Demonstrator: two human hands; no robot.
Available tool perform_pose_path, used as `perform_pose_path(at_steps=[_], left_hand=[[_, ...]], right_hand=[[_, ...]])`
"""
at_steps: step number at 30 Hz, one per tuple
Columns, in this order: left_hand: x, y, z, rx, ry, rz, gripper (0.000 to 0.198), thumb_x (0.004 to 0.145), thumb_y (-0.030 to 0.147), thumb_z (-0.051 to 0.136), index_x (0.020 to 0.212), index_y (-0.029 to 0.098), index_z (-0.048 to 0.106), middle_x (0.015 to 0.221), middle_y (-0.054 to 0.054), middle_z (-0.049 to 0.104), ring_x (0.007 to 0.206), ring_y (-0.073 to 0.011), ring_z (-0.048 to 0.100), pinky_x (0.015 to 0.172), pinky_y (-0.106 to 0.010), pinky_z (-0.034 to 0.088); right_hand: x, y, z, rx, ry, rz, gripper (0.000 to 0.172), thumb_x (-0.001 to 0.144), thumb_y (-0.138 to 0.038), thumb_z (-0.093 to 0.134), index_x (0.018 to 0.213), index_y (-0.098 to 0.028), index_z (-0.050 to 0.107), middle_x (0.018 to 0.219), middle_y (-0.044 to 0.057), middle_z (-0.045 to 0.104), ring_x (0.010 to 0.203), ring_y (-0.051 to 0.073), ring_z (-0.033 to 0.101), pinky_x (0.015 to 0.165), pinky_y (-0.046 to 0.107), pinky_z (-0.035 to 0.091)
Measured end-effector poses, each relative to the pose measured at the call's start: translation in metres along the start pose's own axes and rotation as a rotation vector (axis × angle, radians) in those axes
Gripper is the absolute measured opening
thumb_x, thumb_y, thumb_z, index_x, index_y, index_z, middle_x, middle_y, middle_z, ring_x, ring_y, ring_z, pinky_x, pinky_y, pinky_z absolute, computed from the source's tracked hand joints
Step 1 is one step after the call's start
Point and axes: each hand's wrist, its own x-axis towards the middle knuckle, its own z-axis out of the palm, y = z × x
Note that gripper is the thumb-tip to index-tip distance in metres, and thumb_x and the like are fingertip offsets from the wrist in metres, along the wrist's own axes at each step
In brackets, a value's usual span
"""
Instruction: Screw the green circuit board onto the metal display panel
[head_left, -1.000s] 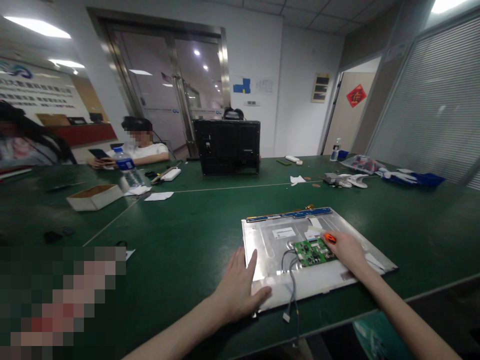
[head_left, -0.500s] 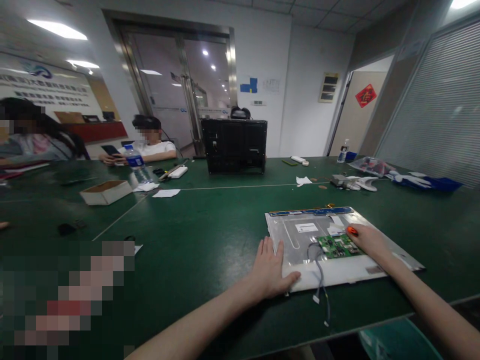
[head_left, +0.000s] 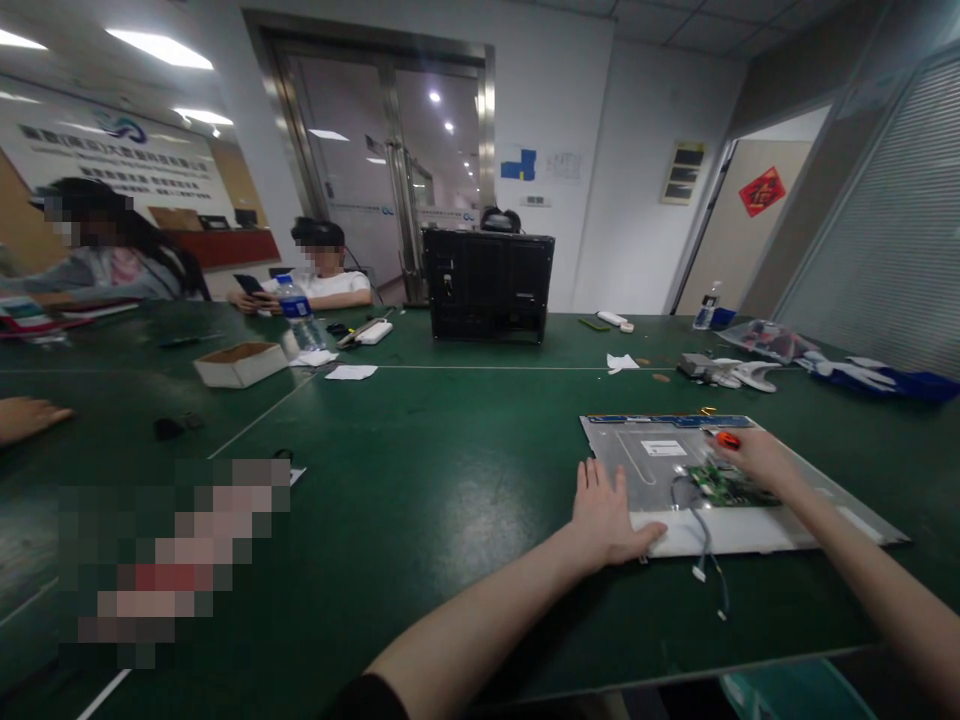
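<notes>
A flat display panel (head_left: 806,470) with a silvery back lies on the green table. My left hand (head_left: 606,515) rests with spread fingers on its near left corner. My right hand (head_left: 761,462) is closed around the orange-red handle of a screwdriver (head_left: 727,440), just beyond a green circuit board (head_left: 724,487) on the panel. The fingers hide most of the tool, and its tip cannot be made out clearly. Grey cables (head_left: 705,540) run from the board over the panel's near edge, with small white connectors at their ends.
A black monitor housing (head_left: 487,285) stands at the back. Left of it are a water bottle (head_left: 296,305) and an open white box (head_left: 240,365). White gloves (head_left: 739,374) lie at the right. Two people sit at the far left, and another person's hand (head_left: 30,418) rests nearer.
The view has swung left, so everything sits further right in the picture. My right hand with the screwdriver has moved left and away, off the board's edge. My left hand stays on the corner.
</notes>
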Motion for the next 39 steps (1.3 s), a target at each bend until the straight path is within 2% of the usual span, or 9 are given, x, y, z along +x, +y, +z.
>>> perform_pose_path(at_steps=[3, 7, 11, 15, 18, 22, 30, 35, 39], left_hand=[[0.007, -0.002, 0.001, -0.057, -0.016, 0.086, 0.111, 0.084, 0.083, 0.041, 0.159, 0.003, 0.023, 0.166, -0.027, 0.016, 0.154, -0.0451, 0.010, 0.125, -0.056, 0.011], [0.010, -0.010, 0.003, -0.090, -0.031, 0.187, 0.123, 0.075, 0.090, 0.046, 0.160, 0.005, 0.019, 0.166, -0.027, 0.016, 0.155, -0.0421, 0.012, 0.125, -0.058, 0.009], [0.010, -0.009, 0.003, -0.076, -0.001, 0.180, 0.129, 0.069, 0.092, 0.054, 0.158, 0.003, 0.022, 0.165, -0.027, 0.022, 0.154, -0.0422, 0.017, 0.125, -0.057, 0.009], [0.006, 0.001, 0.003, -0.071, 0.017, 0.157, 0.119, 0.072, 0.086, 0.057, 0.154, 0.004, 0.031, 0.162, -0.027, 0.030, 0.152, -0.0399, 0.025, 0.125, -0.055, 0.013], [0.000, 0.008, 0.004, -0.080, -0.002, 0.160, 0.118, 0.077, 0.083, 0.053, 0.154, -0.002, 0.027, 0.163, -0.031, 0.024, 0.153, -0.0414, 0.020, 0.125, -0.054, 0.013], [-0.002, 0.013, 0.007, -0.066, -0.041, 0.144, 0.124, 0.074, 0.084, 0.055, 0.156, -0.004, 0.022, 0.164, -0.031, 0.015, 0.154, -0.0436, 0.013, 0.125, -0.056, 0.012], [0.001, 0.010, 0.007, -0.059, -0.048, 0.187, 0.118, 0.078, 0.082, 0.052, 0.156, -0.003, 0.025, 0.165, -0.029, 0.018, 0.155, -0.0412, 0.013, 0.126, -0.052, 0.013], [0.009, 0.012, 0.003, -0.084, -0.078, 0.206, 0.115, 0.079, 0.083, 0.050, 0.157, 0.002, 0.025, 0.166, -0.026, 0.019, 0.155, -0.0388, 0.014, 0.126, -0.053, 0.013], [0.022, 0.024, 0.003, -0.083, -0.097, 0.200, 0.114, 0.079, 0.082, 0.054, 0.156, 0.001, 0.028, 0.166, -0.027, 0.019, 0.155, -0.0376, 0.018, 0.126, -0.049, 0.016]], right_hand=[[-0.006, -0.011, 0.004, 0.033, -0.129, -0.061, 0.041, 0.088, -0.051, 0.055, 0.063, -0.021, 0.068, 0.065, 0.008, 0.072, 0.062, 0.022, 0.066, 0.059, 0.029, 0.042], [-0.014, -0.017, 0.007, 0.039, -0.190, -0.081, 0.026, 0.085, -0.041, 0.059, 0.073, -0.021, 0.071, 0.075, 0.008, 0.076, 0.071, 0.025, 0.069, 0.061, 0.029, 0.042], [-0.018, -0.014, 0.006, 0.027, -0.193, -0.061, 0.024, 0.087, -0.036, 0.055, 0.077, -0.021, 0.071, 0.076, 0.009, 0.075, 0.073, 0.026, 0.070, 0.062, 0.030, 0.043], [-0.022, -0.012, 0.007, 0.017, -0.194, -0.063, 0.018, 0.085, -0.028, 0.056, 0.080, -0.020, 0.071, 0.081, 0.011, 0.076, 0.078, 0.027, 0.071, 0.064, 0.030, 0.044], [-0.024, -0.011, 0.008, 0.019, -0.199, -0.080, 0.018, 0.085, -0.024, 0.054, 0.083, -0.018, 0.071, 0.087, 0.013, 0.077, 0.080, 0.027, 0.071, 0.066, 0.030, 0.045], [-0.018, -0.007, 0.008, 0.047, -0.209, -0.114, 0.016, 0.084, -0.028, 0.056, 0.079, -0.020, 0.068, 0.081, 0.010, 0.076, 0.077, 0.025, 0.071, 0.067, 0.030, 0.046], [-0.008, -0.003, 0.003, 0.060, -0.261, -0.165, 0.012, 0.080, -0.022, 0.057, 0.076, -0.021, 0.068, 0.078, 0.008, 0.076, 0.072, 0.026, 0.071, 0.063, 0.030, 0.047], [-0.004, -0.002, 0.013, 0.042, -0.242, -0.136, 0.013, 0.083, -0.021, 0.059, 0.084, -0.020, 0.071, 0.085, 0.011, 0.077, 0.075, 0.027, 0.072, 0.065, 0.032, 0.050], [0.000, 0.003, 0.025, 0.014, -0.205, -0.101, 0.014, 0.084, -0.014, 0.059, 0.084, -0.017, 0.073, 0.090, 0.016, 0.077, 0.083, 0.030, 0.072, 0.067, 0.033, 0.047]])
